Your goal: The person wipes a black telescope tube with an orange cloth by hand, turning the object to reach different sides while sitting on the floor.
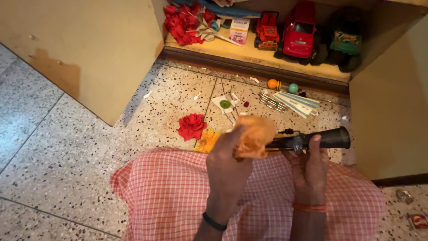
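Speckled terrazzo floor (67,147) ran up to an open low cupboard, whose shelf (249,56) carried a red toy truck (299,33), a smaller red toy vehicle (267,30), a dark green toy truck (345,42) and a bunch of red artificial flowers (185,22). A red-and-white checked cloth (174,196) covered the person's lap.

The left hand (227,165) was raised from the lap, wrist upright, fingers closed round a crumpled orange cloth (254,136) pressed against the near end of a black tube-shaped object (312,139). The right hand (310,172) gripped that tube from below, thumb laid over its middle. The tube lay roughly level above the lap, long axis left to right, its wider open end pointing right.

A loose red flower (191,126) and a yellow flower (207,141) lay on the floor just beyond the lap.
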